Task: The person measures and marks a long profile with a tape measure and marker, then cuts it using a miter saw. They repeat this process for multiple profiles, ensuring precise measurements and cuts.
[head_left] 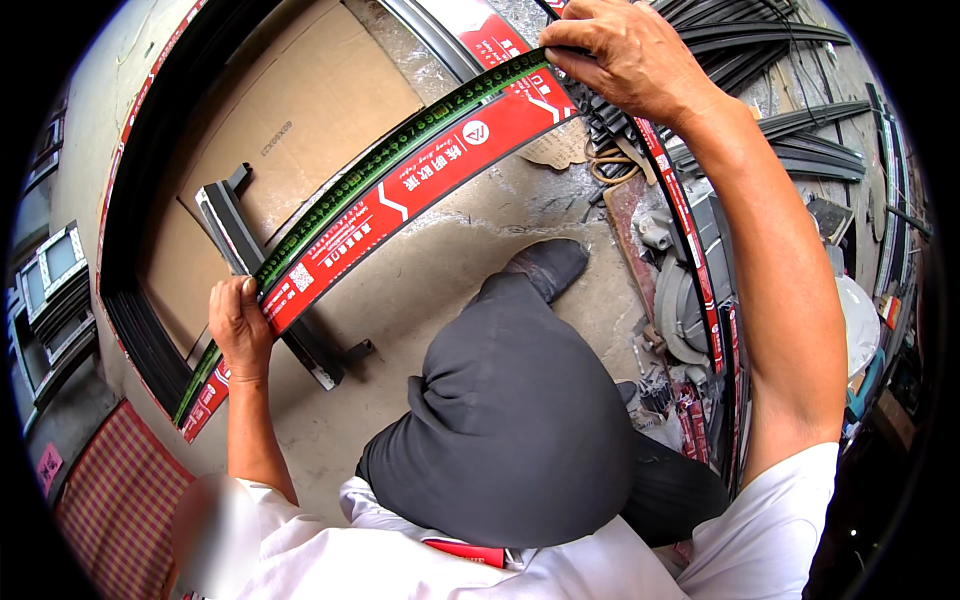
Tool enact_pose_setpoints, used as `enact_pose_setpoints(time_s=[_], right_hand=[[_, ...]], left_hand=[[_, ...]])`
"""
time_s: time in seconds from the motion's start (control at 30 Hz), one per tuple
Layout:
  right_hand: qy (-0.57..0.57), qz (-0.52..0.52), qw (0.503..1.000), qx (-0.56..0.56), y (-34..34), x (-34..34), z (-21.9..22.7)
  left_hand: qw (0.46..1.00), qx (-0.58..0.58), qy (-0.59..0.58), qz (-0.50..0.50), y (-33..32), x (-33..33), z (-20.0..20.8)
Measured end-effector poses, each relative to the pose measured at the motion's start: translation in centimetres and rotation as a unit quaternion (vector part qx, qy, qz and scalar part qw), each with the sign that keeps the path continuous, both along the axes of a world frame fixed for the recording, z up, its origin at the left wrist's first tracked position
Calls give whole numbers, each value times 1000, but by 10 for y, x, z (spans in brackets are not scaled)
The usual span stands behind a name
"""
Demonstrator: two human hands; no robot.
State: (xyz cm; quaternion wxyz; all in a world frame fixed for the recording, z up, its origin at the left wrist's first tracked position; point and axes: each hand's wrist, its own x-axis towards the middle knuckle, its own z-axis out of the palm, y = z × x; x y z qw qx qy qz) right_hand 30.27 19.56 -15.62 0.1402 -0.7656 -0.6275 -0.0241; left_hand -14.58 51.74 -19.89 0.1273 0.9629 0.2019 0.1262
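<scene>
A green tape measure blade [395, 145] runs stretched along a long frame bar covered in red film with white print [420, 175]. My left hand [241, 325] is closed over the blade and the bar's edge toward the lower left, and the blade continues past it. At the upper right my right hand [635, 60] pinches the blade near the bar's far end, thumb below and fingers above. The bar is one side of a large dark rectangular frame [135, 215]. The tape's case does not show.
Brown cardboard [300, 110] lies inside the frame. A grey metal stand [228, 225] passes under the bar. At the right are a round grey machine [683, 305], another red-filmed bar [690, 230] and several black profiles [760, 40]. A checked cloth [120, 500] is at lower left.
</scene>
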Motion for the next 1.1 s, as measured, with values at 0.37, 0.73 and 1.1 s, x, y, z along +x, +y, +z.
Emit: enact_pose_setpoints(time_s=[0.37,0.73,1.1], right_hand=[[10,-17,1000,-6,-1,-2,0],[3,-19,1000,-9,0,-3,1],[16,-17,1000,-2,0,-2,1]], left_hand=[[1000,2,-2,-2,1,0,-1],[1000,-5,-1,2,0,0,-1],[1000,0,7,9,0,-1,-1]])
